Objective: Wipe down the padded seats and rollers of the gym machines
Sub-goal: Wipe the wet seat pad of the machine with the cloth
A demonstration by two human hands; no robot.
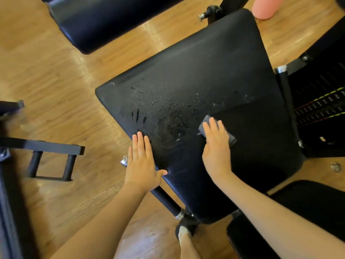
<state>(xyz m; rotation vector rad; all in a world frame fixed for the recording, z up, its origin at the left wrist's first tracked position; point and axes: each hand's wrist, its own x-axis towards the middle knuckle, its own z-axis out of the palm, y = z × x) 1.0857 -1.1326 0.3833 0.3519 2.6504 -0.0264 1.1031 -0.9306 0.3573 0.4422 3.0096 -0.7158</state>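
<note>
Padded seat [196, 75]: broad black vinyl pad filling the middle of the view, tilted on its metal frame above the wood floor [46, 71]; it looks firm underneath with a slightly giving, grained skin, and being bolted to the machine it likely will not shift under pressure
Wet patch [168, 116]: droplets and streaks of liquid across the pad's middle, left of the cloth; the vinyl there is probably slick, so a flat palm should grip better than fingertips
Neighbouring pad [89, 21]: a second dark cushion at the top left, well apart, showing no wet marks
Left hand [141, 163]: fingers straight and together, palm flat on the seat's near left edge, seemingly bracing
Right hand [216, 146]: fingers extended, pressing down on the cloth, holding nothing else
Cloth [231, 140]: small grey folded wipe under the right palm, on the seat's right half; soft and light, best driven by flat pressure from above toward the wet patch
</note>
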